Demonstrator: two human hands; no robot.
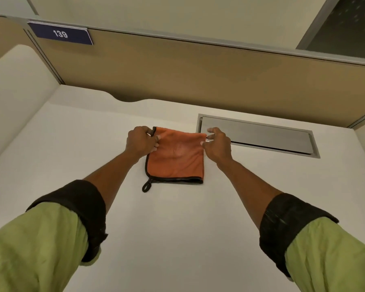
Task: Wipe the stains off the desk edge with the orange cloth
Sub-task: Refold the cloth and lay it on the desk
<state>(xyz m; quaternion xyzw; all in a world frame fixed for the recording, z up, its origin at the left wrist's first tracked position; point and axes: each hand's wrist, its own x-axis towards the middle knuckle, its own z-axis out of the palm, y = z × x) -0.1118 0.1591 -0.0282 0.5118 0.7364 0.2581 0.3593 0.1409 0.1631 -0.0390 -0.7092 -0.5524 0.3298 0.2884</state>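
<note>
Head view: the folded orange cloth point(175, 157) lies mid-bench point(177, 228), bare white surface all around. The left hand point(140, 142) pinches its far-left corner; the right hand point(216, 145) pinches its far-right corner in a narrow grip. Just right, a shut grey cable hatch point(261, 138).

Light is warm, yellowish, fairly dim; soft and even, no hard source visible. My forearms throw only faint shadows on the white desk point(177, 239). The orange cloth point(175, 157) casts a thin dark line under its near edge. Slight sheen on the metal cable tray lid point(259, 135), no real glare. Wide-angle lens bends the partition point(198, 66) top and stretches my green sleeves point(36, 245) at the bottom corners. Pic is a bit soft overall; number plate point(60, 33) reads 139 but fuzzy.
</note>
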